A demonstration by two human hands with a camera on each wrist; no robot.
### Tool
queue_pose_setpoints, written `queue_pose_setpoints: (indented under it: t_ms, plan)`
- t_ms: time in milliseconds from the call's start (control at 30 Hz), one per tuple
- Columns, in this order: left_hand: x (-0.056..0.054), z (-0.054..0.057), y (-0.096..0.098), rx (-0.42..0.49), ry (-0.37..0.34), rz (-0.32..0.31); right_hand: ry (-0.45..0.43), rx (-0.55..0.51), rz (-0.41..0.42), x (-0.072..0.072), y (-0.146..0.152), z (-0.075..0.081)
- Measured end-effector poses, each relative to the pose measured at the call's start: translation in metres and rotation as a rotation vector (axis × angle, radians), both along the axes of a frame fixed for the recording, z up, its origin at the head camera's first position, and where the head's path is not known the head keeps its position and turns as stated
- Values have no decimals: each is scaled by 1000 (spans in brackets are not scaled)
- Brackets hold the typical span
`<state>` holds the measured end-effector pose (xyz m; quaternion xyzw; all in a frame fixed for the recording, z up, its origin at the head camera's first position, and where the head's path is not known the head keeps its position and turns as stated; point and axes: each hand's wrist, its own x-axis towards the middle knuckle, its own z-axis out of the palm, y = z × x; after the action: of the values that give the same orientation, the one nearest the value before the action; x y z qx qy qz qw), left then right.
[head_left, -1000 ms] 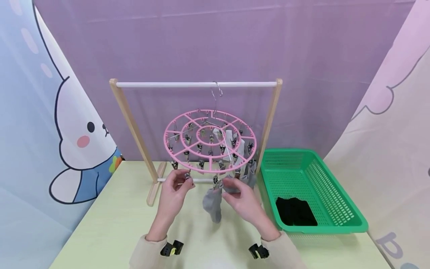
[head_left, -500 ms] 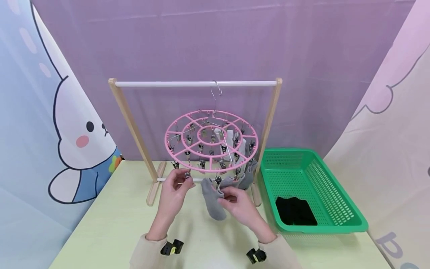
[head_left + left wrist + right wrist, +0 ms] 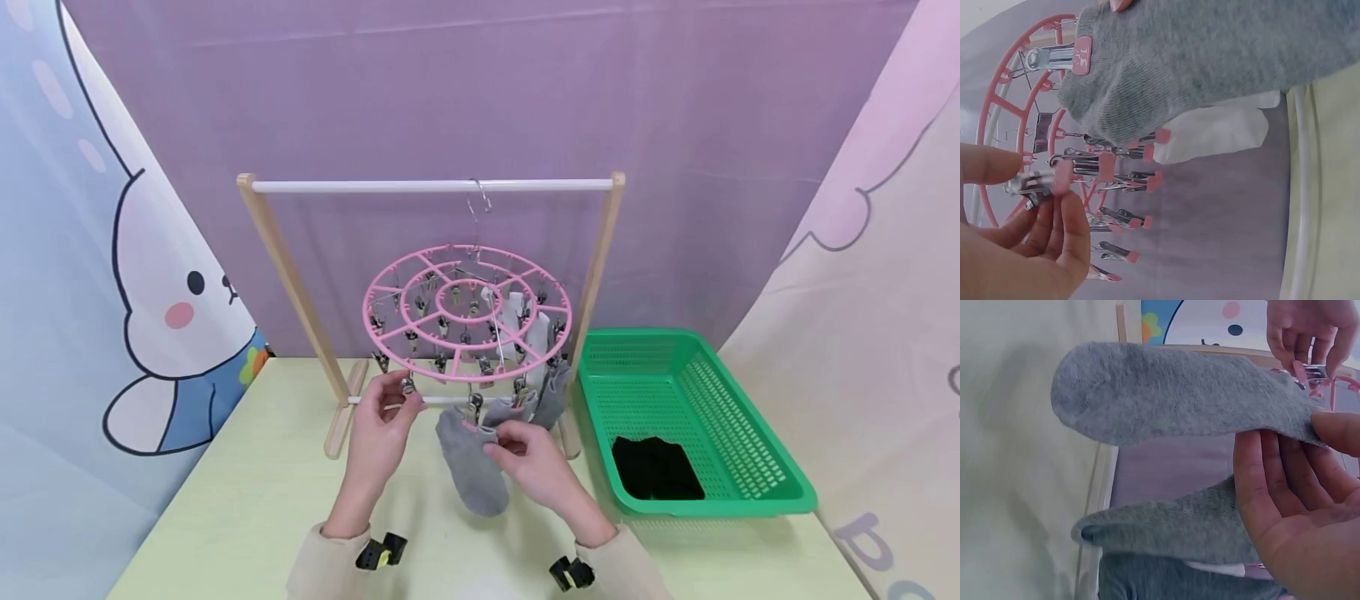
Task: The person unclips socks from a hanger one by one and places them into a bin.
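Note:
A grey sock (image 3: 474,471) hangs from a metal clip (image 3: 1054,57) with pink tips, near the front of the round pink hanger (image 3: 468,377). My right hand (image 3: 536,462) pinches the sock's cuff edge between thumb and fingers; the right wrist view shows the sock (image 3: 1147,394) stretched out from that pinch. To the left, my left hand (image 3: 382,421) pinches another pink-tipped clip (image 3: 1038,182) on the hanger's front rim, and nothing shows in its tips. Behind the pinched sock, more grey socks (image 3: 1172,528) and white socks (image 3: 1216,134) hang from clips on the right side.
The hanger hooks over the white bar (image 3: 360,187) of a stand with wooden posts (image 3: 292,283). A green basket (image 3: 757,433) holding black cloth (image 3: 656,468) stands at the right on the pale table (image 3: 247,500). Several bare clips dangle from the hanger's rings.
My right hand has drawn the grey sock's cuff slightly down and the sock now faces more toward the camera. The left hand keeps its pinch on the clip, and the hanger has turned a little.

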<state>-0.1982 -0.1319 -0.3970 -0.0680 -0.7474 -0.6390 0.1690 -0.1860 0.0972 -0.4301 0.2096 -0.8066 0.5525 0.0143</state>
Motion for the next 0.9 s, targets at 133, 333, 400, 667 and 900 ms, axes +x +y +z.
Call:
queue_pose_setpoints:
  t_ms: [133,333,400,667,900]
  plan:
    - [3,2,-3,-83,75,97,-18,-5,14,4,1,3]
    - [10,6,-4,-175,392,234,-23,-6,32,7,1,6]
    - [11,7,-1,-192,511,213,-24,-9,35,7,0,7]
    - [12,2,18,-292,607,-24,-16,-20,59,8,-1,6]
    - [8,5,27,-372,341,-239,-1,-22,81,7,-3,6]
